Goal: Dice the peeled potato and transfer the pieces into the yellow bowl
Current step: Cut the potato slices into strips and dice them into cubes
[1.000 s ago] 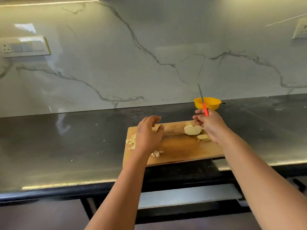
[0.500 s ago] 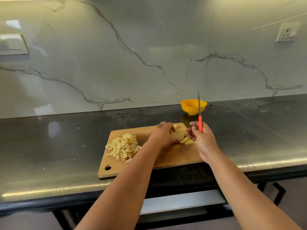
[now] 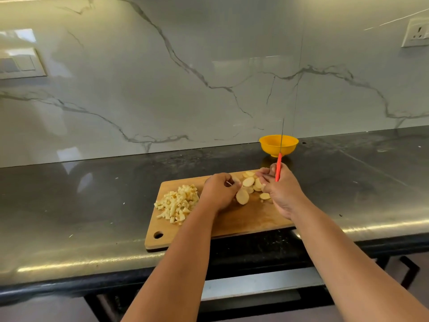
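A wooden cutting board (image 3: pixel 243 221) lies at the counter's front edge. A heap of diced potato (image 3: pixel 177 203) sits on its left half. Several round potato slices (image 3: pixel 248 181) lie on its right half. My left hand (image 3: pixel 219 191) rests on the board with its fingers curled on a slice (image 3: pixel 242 196). My right hand (image 3: pixel 282 190) is just right of the slices and grips an orange-handled knife (image 3: pixel 278 167), blade pointing up. The yellow bowl (image 3: pixel 270 145) stands behind the board near the wall; it looks empty.
The dark counter (image 3: pixel 81 205) runs left and right under a marble backsplash. A switch plate (image 3: pixel 19 63) is on the wall at left, a socket (image 3: pixel 416 33) at top right. An open drawer (image 3: pixel 260 284) is below the counter edge.
My left hand has shifted from the diced heap to the slices on the right. My right hand stays by the slices with the knife upright. The view has shifted, so the board sits further right.
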The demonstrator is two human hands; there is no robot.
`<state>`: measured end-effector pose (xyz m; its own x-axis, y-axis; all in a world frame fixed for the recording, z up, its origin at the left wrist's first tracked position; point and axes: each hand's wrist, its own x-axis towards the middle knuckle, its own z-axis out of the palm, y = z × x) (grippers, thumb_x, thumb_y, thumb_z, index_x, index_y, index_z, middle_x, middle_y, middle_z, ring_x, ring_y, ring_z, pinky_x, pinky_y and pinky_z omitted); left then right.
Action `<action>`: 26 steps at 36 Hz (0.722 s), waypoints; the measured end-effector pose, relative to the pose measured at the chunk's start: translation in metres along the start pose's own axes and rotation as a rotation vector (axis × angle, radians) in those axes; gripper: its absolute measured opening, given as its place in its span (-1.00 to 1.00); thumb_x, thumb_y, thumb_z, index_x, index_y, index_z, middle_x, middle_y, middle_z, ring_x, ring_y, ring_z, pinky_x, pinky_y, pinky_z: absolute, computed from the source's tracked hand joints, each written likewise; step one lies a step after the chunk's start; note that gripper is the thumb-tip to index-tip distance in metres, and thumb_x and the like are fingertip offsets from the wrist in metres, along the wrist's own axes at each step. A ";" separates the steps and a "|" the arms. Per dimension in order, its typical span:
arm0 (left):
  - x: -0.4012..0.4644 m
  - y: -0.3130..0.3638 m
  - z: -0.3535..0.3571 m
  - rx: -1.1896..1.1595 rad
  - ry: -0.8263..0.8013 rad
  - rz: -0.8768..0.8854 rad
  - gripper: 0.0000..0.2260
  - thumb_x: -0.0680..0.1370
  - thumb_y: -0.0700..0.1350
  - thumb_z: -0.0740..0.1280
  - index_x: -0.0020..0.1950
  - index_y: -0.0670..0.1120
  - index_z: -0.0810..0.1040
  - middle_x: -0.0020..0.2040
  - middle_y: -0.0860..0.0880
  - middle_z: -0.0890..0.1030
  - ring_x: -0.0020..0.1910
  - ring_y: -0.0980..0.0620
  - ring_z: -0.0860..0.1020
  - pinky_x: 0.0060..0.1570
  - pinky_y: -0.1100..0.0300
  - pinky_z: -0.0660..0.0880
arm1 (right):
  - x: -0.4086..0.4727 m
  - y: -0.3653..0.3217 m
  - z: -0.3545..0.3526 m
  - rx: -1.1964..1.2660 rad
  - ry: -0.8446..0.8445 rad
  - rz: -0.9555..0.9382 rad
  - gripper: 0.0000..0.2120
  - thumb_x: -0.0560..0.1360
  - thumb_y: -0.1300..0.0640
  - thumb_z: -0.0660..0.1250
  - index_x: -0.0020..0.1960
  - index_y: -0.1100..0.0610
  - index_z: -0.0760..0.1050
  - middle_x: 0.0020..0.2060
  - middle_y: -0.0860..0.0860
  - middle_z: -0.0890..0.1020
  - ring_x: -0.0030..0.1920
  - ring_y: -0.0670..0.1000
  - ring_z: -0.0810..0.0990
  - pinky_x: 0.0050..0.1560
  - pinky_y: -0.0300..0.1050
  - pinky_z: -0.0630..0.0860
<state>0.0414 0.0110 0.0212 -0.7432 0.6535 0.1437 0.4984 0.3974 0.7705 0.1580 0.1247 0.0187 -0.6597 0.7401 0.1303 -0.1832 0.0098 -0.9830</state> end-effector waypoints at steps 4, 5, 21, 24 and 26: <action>-0.002 -0.003 -0.003 0.113 0.047 0.022 -0.77 0.56 0.08 0.38 0.07 -0.06 0.62 -0.03 0.00 0.63 -0.03 0.04 0.56 -0.14 0.21 0.47 | 0.002 -0.004 0.000 -0.449 0.139 -0.134 -0.53 0.44 0.32 0.47 0.24 0.09 0.35 0.08 0.00 0.54 0.07 -0.06 0.60 0.02 -0.17 0.51; -0.002 -0.004 -0.003 0.130 0.065 0.024 -0.79 0.55 0.06 0.40 0.01 -0.06 0.62 -0.06 0.00 0.62 -0.04 0.04 0.55 -0.17 0.23 0.45 | 0.002 -0.005 -0.001 -0.544 0.165 -0.175 -0.51 0.41 0.27 0.51 0.22 0.09 0.36 0.05 -0.02 0.52 0.02 -0.06 0.59 -0.04 -0.21 0.49; -0.005 -0.004 -0.018 0.173 0.097 0.069 -0.82 0.55 0.05 0.40 -0.12 -0.05 0.60 -0.20 0.00 0.64 -0.18 0.05 0.59 -0.22 0.22 0.53 | 0.008 0.001 0.008 -0.851 0.270 -0.360 -0.89 0.59 0.19 0.30 0.08 0.17 0.40 -0.09 0.04 0.49 -0.16 -0.06 0.45 -0.34 -0.41 0.25; -0.010 -0.003 -0.018 0.177 -0.041 0.131 -0.71 0.46 0.14 0.48 0.03 -0.02 0.60 -0.08 0.07 0.62 -0.09 0.11 0.55 -0.12 0.25 0.53 | 0.006 0.003 0.008 -0.837 0.254 -0.359 -0.92 0.59 0.25 0.26 0.07 0.16 0.40 -0.07 0.03 0.50 -0.11 -0.03 0.48 -0.32 -0.36 0.28; -0.011 -0.004 -0.014 0.221 -0.165 0.128 -0.54 0.38 0.20 0.53 0.15 -0.01 0.58 0.03 0.06 0.60 -0.01 0.09 0.54 -0.04 0.23 0.52 | 0.004 0.004 0.007 -0.845 0.211 -0.352 -0.86 0.57 0.31 0.25 0.11 0.17 0.41 -0.03 0.02 0.50 -0.07 -0.02 0.46 -0.22 -0.28 0.32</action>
<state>0.0412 -0.0065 0.0249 -0.5944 0.7961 0.1138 0.6819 0.4239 0.5960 0.1493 0.1227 0.0160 -0.5060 0.7078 0.4930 0.2976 0.6797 -0.6704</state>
